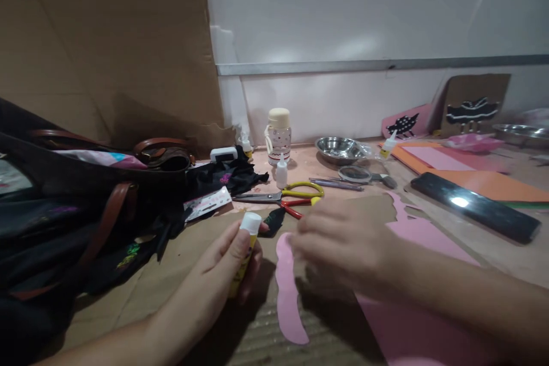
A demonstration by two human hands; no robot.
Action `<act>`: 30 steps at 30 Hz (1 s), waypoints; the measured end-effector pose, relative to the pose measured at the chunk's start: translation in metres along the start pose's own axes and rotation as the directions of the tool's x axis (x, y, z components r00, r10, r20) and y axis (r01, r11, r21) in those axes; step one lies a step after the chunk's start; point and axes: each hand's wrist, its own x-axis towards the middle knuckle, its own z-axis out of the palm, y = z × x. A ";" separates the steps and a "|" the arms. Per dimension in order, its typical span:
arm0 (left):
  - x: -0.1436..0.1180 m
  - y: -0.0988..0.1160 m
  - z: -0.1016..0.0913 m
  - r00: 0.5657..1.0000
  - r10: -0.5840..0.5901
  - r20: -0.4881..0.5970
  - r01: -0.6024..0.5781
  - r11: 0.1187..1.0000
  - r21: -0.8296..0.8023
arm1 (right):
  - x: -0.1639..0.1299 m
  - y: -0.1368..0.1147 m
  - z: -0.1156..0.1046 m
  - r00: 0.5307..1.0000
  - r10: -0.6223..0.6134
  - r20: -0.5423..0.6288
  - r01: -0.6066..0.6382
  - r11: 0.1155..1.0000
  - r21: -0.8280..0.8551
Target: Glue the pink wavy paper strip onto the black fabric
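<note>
Head view: one camera, looking down over the table [506, 257]
Left hand: the left hand [229, 266] is closed around a glue stick [245, 251], yellow body and white cap, held upright near the table's front edge
Right hand: the right hand [343, 243] is blurred, palm down, fingers loosely curled over the top end of a pink foam strip [286, 291]; whether it pinches the strip I cannot tell
Strip: curved, lying flat on brown cardboard [189, 263], just beside a larger pink sheet [424, 326]
Behind the hands: scissors [287, 197] with yellow and red handles; a small white dropper bottle [281, 172]; a dotted bottle with cream lid [278, 136]; a steel bowl [338, 148]
Left side: a black bag [64, 206] with brown straps
Right side: a long black bar [474, 206]; orange sheets [493, 183]
Writing: none readable; labels too small
</note>
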 end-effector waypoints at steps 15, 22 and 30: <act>-0.015 0.005 0.005 0.976 -0.064 0.209 0.050 0.996 0.069 | 0.005 -0.030 0.025 0.652 0.573 0.496 -0.709 0.228 0.668; -0.017 0.007 0.005 0.922 -0.140 0.360 0.157 0.987 -0.019 | 0.005 -0.045 0.017 0.708 0.477 0.521 -0.643 0.130 0.755; -0.013 0.003 -0.003 0.904 -0.205 0.376 0.273 0.952 -0.137 | 0.008 -0.030 0.014 0.653 0.647 0.393 -0.630 0.176 0.756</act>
